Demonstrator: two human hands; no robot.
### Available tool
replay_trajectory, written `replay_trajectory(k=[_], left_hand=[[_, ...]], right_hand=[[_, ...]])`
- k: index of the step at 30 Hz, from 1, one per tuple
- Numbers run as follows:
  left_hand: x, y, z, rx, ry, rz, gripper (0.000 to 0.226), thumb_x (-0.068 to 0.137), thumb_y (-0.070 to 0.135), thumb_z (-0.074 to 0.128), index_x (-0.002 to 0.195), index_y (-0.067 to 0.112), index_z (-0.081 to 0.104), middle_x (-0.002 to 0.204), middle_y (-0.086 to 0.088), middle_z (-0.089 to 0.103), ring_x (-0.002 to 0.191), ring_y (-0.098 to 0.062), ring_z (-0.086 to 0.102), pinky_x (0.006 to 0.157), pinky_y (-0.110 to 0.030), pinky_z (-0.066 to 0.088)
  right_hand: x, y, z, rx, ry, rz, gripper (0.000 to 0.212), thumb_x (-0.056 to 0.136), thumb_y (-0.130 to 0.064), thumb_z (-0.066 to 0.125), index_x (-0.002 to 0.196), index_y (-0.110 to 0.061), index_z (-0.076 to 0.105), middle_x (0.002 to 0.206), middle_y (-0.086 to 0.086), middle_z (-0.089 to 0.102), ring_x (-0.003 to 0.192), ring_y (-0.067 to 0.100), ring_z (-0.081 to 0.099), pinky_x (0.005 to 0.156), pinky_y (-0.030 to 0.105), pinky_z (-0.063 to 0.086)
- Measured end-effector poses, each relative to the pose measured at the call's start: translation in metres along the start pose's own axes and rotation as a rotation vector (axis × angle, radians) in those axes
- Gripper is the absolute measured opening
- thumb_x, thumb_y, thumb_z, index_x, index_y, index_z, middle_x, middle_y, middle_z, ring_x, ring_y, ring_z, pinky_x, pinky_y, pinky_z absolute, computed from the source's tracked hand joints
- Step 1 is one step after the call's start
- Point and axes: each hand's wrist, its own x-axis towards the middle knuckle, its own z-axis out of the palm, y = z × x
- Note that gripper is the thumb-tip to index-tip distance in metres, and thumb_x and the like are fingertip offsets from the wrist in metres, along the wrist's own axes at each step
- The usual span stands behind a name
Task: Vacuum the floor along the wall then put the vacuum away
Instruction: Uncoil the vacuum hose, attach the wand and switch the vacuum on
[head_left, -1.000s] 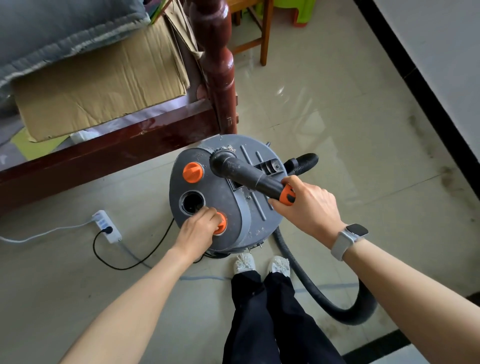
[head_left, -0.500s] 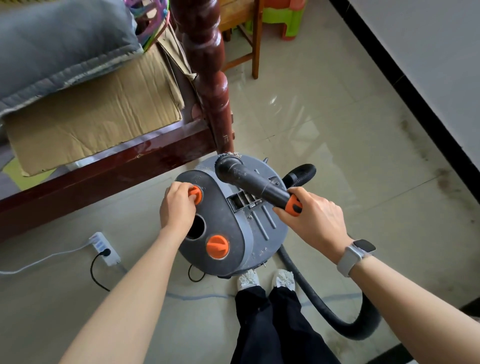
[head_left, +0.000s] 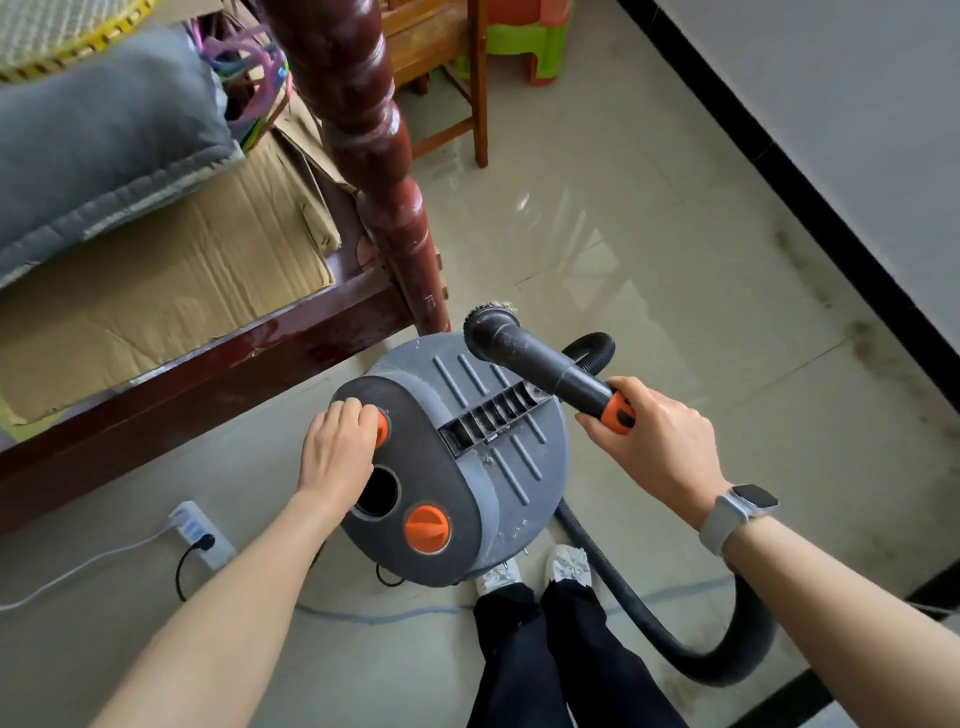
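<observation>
A round grey canister vacuum (head_left: 467, 467) stands on the tiled floor just in front of my feet. My left hand (head_left: 337, 447) grips the far orange knob (head_left: 382, 428) on its dark top panel; a second orange knob (head_left: 427, 527) and an open round port (head_left: 376, 491) lie nearer me. My right hand (head_left: 654, 436) holds the black nozzle tube (head_left: 530, 358) by its orange collar, the dusty brush end hanging over the vacuum's far edge. The black ribbed hose (head_left: 675, 644) loops from the tube round my right side along the floor.
A dark wooden bed frame with a turned post (head_left: 374, 171) stands close behind the vacuum, cardboard (head_left: 156, 280) and a grey cushion on it. A white power strip (head_left: 200, 532) with the black plug lies left. The wall's black skirting (head_left: 810, 176) runs along the right; a wooden chair and green stool stand beyond.
My left hand moved from the near orange knob to the far one and stays there. My view has shifted, so the vacuum sits lower in frame. My right hand keeps holding the nozzle tube.
</observation>
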Motion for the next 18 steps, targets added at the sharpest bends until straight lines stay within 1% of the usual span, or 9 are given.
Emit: replay_trajectory(k=[3,6,8,9,10,12,14,16,18], left_hand=[[0.0,-0.006,0.003,0.002,0.007,0.059,0.051,0.029,-0.016,0.08,0.067,0.003,0.053,0.064,-0.014,0.05,0.056,-0.033,0.054,0.046,-0.031,0.045],[0.002,-0.01,0.006,-0.045,-0.01,0.017,0.043,0.042,-0.012,0.084,0.069,0.004,0.054,0.066,-0.012,0.051,0.058,-0.033,0.054,0.047,-0.031,0.045],[0.004,-0.006,0.0,-0.098,-0.071,-0.074,0.029,0.059,-0.003,0.081,0.076,0.004,0.059,0.074,-0.012,0.057,0.07,-0.035,0.058,0.059,-0.037,0.049],[0.004,-0.001,-0.004,-0.138,-0.091,-0.145,0.02,0.071,0.004,0.076,0.086,0.006,0.062,0.086,-0.012,0.061,0.082,-0.034,0.06,0.07,-0.04,0.049],[0.005,0.004,-0.009,-0.179,-0.122,-0.231,0.019,0.081,0.013,0.069,0.097,0.009,0.062,0.1,-0.01,0.061,0.096,-0.032,0.057,0.081,-0.042,0.044],[0.009,0.02,-0.021,-0.259,-0.159,-0.336,0.032,0.088,0.028,0.061,0.117,0.016,0.056,0.121,-0.005,0.052,0.115,-0.028,0.048,0.095,-0.041,0.035],[0.017,0.043,-0.038,-0.418,-0.139,-0.346,0.04,0.089,0.03,0.06,0.125,0.016,0.051,0.128,-0.006,0.046,0.121,-0.027,0.043,0.098,-0.04,0.033],[0.036,0.073,-0.062,-0.67,-0.115,-0.316,0.038,0.089,0.027,0.06,0.124,0.012,0.052,0.127,-0.007,0.046,0.121,-0.026,0.045,0.099,-0.035,0.034],[0.062,0.108,-0.092,-0.837,-0.107,-0.252,0.034,0.09,0.025,0.06,0.121,0.011,0.055,0.124,-0.008,0.049,0.118,-0.024,0.048,0.099,-0.032,0.035]], right_hand=[[0.007,0.005,-0.006,-0.003,0.016,-0.009,0.043,0.085,-0.051,0.059,0.118,-0.024,0.055,0.095,0.0,0.068,0.084,0.029,0.062,0.063,0.028,0.038],[0.015,0.007,-0.012,0.002,0.033,0.0,0.043,0.084,-0.051,0.059,0.117,-0.024,0.056,0.094,-0.001,0.067,0.084,0.029,0.062,0.064,0.029,0.038],[0.019,0.008,-0.016,0.004,0.033,0.003,0.043,0.084,-0.051,0.059,0.118,-0.024,0.055,0.096,-0.001,0.067,0.085,0.029,0.062,0.066,0.03,0.041],[0.021,0.009,-0.018,0.004,0.034,0.007,0.044,0.084,-0.052,0.058,0.119,-0.025,0.054,0.097,0.0,0.067,0.086,0.029,0.063,0.067,0.031,0.044],[0.024,0.01,-0.022,0.008,0.041,0.014,0.045,0.084,-0.052,0.058,0.119,-0.025,0.054,0.098,0.0,0.067,0.088,0.029,0.063,0.069,0.032,0.045],[0.031,0.013,-0.034,0.022,0.059,0.036,0.045,0.084,-0.053,0.058,0.119,-0.025,0.054,0.1,0.001,0.067,0.091,0.031,0.062,0.071,0.033,0.045],[0.039,0.019,-0.053,0.034,0.092,0.055,0.045,0.084,-0.052,0.059,0.119,-0.024,0.054,0.103,0.001,0.067,0.093,0.032,0.062,0.071,0.032,0.042],[0.049,0.025,-0.078,0.035,0.153,0.053,0.045,0.084,-0.051,0.059,0.12,-0.024,0.054,0.103,0.002,0.067,0.093,0.031,0.062,0.071,0.033,0.043],[0.06,0.035,-0.107,0.034,0.226,0.049,0.045,0.084,-0.051,0.06,0.12,-0.023,0.054,0.102,0.002,0.067,0.091,0.031,0.062,0.073,0.034,0.045]])
